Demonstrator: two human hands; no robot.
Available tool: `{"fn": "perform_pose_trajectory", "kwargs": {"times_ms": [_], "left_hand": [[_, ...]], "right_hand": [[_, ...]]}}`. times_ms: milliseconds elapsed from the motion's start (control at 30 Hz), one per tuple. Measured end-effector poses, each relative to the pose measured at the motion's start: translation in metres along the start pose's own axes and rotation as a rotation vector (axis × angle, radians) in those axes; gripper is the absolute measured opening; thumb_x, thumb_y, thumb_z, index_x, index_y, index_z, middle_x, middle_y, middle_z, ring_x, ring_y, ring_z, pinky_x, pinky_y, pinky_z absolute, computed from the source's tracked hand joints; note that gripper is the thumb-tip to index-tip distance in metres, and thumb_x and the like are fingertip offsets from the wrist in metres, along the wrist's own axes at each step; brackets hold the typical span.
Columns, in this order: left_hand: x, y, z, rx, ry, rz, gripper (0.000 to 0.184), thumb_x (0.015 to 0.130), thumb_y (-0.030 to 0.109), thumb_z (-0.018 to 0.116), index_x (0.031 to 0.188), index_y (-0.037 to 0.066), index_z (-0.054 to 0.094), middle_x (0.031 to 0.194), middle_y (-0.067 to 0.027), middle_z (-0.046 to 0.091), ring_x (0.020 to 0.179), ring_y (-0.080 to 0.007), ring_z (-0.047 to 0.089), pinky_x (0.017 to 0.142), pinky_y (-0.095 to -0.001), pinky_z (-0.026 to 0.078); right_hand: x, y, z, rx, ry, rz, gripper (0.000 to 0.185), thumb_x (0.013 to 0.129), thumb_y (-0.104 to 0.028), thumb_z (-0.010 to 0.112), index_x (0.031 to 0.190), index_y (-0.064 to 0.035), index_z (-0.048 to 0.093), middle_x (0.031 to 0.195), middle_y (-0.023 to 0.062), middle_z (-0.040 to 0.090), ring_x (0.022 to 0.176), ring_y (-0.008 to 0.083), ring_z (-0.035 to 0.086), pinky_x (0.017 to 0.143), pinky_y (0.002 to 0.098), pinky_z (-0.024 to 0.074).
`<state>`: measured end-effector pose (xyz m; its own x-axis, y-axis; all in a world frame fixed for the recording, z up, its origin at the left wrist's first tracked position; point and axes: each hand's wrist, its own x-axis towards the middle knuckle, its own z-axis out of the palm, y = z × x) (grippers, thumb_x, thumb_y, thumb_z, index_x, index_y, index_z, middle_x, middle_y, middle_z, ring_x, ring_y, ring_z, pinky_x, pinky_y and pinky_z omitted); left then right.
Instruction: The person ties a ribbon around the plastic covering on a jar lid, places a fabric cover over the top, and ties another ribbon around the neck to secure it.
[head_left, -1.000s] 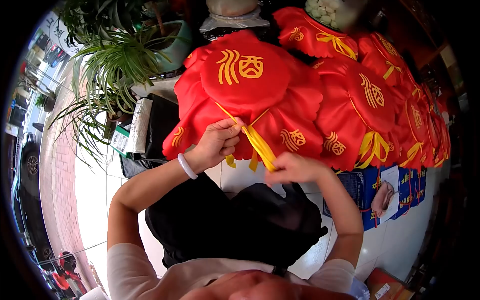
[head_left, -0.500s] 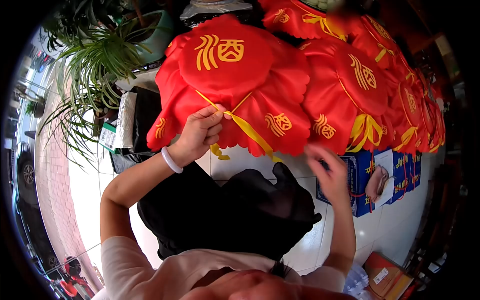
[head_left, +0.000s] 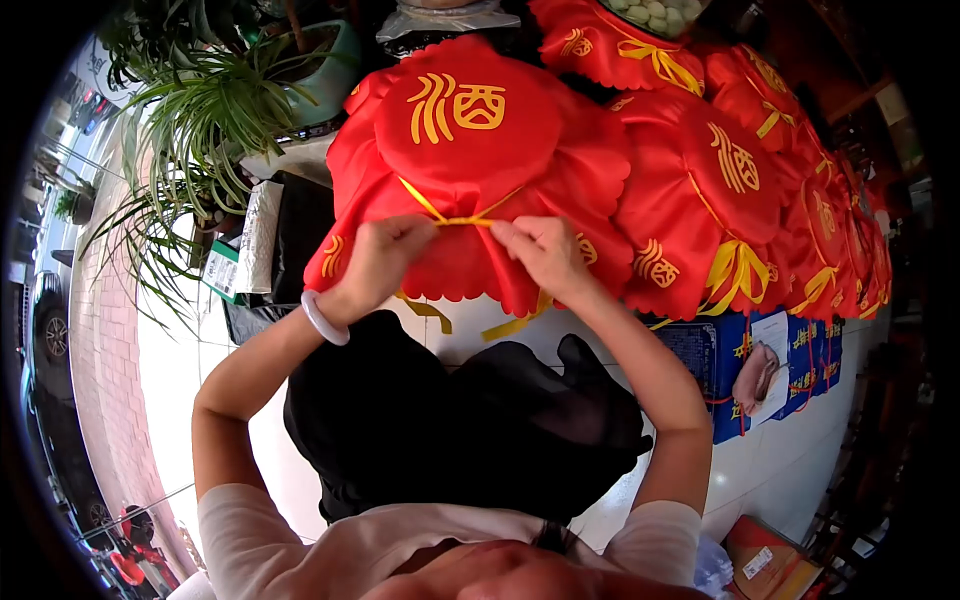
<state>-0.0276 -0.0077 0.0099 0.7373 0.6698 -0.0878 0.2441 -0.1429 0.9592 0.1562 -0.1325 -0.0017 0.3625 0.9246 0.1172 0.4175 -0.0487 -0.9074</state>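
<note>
A red cloth cover [head_left: 465, 150] with yellow characters is draped over a round-topped jar directly in front of me. A yellow ribbon [head_left: 462, 221] runs round the neck of the cover and crosses at the front. My left hand [head_left: 385, 258] pinches the ribbon just left of the crossing. On the other side, my right hand [head_left: 545, 255] pinches it between thumb and fingers. Between the hands the ribbon is stretched nearly level, and its loose ends hang below them. The jar itself is hidden under the cloth.
More red-covered jars [head_left: 735, 160] with yellow bows stand to the right. Blue boxes [head_left: 770, 370] are on the tiled floor beneath them. A potted plant [head_left: 325, 80] is at the back left, beside a black bag [head_left: 300, 235]. A cardboard box [head_left: 770, 560] lies at lower right.
My right hand has moved left and up from beside the cover and taken hold of the ribbon. The crossed ribbon is now pulled out sideways between both hands.
</note>
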Motion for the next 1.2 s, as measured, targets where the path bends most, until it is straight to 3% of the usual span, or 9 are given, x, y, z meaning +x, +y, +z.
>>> {"fn": "perform_pose_trajectory", "kwargs": {"times_ms": [333,467,567,667,733,767,900,1033,1200], "left_hand": [[0.028,-0.002,-0.028,-0.006,-0.028,-0.021,0.019,0.087,0.011,0.055,0.091,-0.007,0.062,0.080,-0.0037,0.062,0.075,-0.0069,0.053,0.071,-0.0217,0.044],[0.029,0.001,-0.031,0.011,-0.042,-0.062,0.019,0.087,0.011,0.055,0.090,-0.006,0.063,0.078,-0.0036,0.062,0.074,-0.0067,0.053,0.070,-0.0216,0.044],[0.029,0.002,-0.028,0.005,-0.041,-0.095,0.017,0.087,0.011,0.056,0.089,-0.005,0.063,0.074,0.0018,0.059,0.067,-0.0050,0.050,0.060,-0.0210,0.041],[0.021,-0.004,-0.023,0.080,0.005,0.148,0.020,0.085,0.015,0.059,0.092,-0.005,0.061,0.066,-0.0009,0.058,0.058,-0.0079,0.049,0.054,-0.0229,0.041],[0.011,0.007,-0.024,0.646,-0.001,0.399,0.026,0.081,0.020,0.064,0.091,-0.004,0.057,0.066,-0.0137,0.060,0.057,-0.0230,0.059,0.052,-0.0302,0.046],[0.013,-0.004,-0.021,0.709,0.054,0.568,0.029,0.078,0.024,0.067,0.084,-0.002,0.055,0.061,-0.0181,0.055,0.052,-0.0317,0.056,0.045,-0.0355,0.044],[0.015,-0.004,-0.022,0.884,-0.093,0.569,0.021,0.081,0.017,0.062,0.077,-0.001,0.054,0.060,-0.0175,0.053,0.054,-0.0323,0.055,0.049,-0.0377,0.044],[0.025,0.007,-0.040,0.647,-0.266,0.520,0.015,0.082,0.008,0.057,0.072,-0.002,0.052,0.063,-0.0175,0.053,0.061,-0.0335,0.054,0.055,-0.0374,0.043],[0.026,-0.003,-0.040,0.680,-0.260,0.589,0.017,0.083,0.011,0.056,0.073,-0.002,0.052,0.065,-0.0178,0.053,0.062,-0.0343,0.054,0.056,-0.0380,0.044]], "right_hand": [[0.019,0.015,-0.014,-0.057,0.126,-0.042,0.036,0.085,-0.019,0.057,0.058,0.0043,0.047,0.047,0.0152,0.040,0.040,0.0213,0.034,0.042,0.0348,0.0289],[0.021,0.013,-0.017,-0.036,0.106,-0.022,0.034,0.084,-0.018,0.058,0.059,0.0041,0.048,0.047,0.0157,0.040,0.039,0.0229,0.034,0.040,0.0341,0.0282],[0.013,0.019,-0.016,-0.197,0.173,-0.103,0.033,0.082,-0.020,0.062,0.061,0.0013,0.050,0.047,0.0151,0.042,0.039,0.0245,0.042,0.040,0.0343,0.0314],[-0.008,0.011,-0.007,-0.395,0.173,-0.324,0.036,0.075,-0.029,0.069,0.059,-0.0054,0.047,0.052,0.0080,0.051,0.046,0.0240,0.054,0.042,0.0325,0.0410],[-0.015,0.009,0.003,-0.588,0.197,-0.384,0.037,0.072,-0.033,0.070,0.061,-0.0078,0.046,0.051,0.0043,0.052,0.046,0.0224,0.055,0.042,0.0308,0.0427],[-0.018,0.012,0.008,-0.681,0.183,-0.367,0.034,0.074,-0.031,0.068,0.064,-0.0075,0.047,0.050,0.0048,0.051,0.047,0.0215,0.056,0.041,0.0313,0.0423],[-0.017,0.021,0.015,-0.689,0.181,-0.411,0.023,0.077,-0.015,0.061,0.062,-0.0055,0.046,0.051,0.0086,0.052,0.050,0.0244,0.056,0.043,0.0366,0.0429],[-0.008,0.027,-0.019,-0.397,0.051,-0.415,0.021,0.077,-0.008,0.059,0.062,-0.0027,0.045,0.054,0.0125,0.050,0.050,0.0293,0.053,0.044,0.0379,0.0405],[-0.005,0.034,-0.021,-0.448,0.112,-0.505,0.023,0.077,-0.009,0.060,0.061,-0.0021,0.044,0.054,0.0125,0.048,0.049,0.0290,0.051,0.044,0.0370,0.0388]]}}
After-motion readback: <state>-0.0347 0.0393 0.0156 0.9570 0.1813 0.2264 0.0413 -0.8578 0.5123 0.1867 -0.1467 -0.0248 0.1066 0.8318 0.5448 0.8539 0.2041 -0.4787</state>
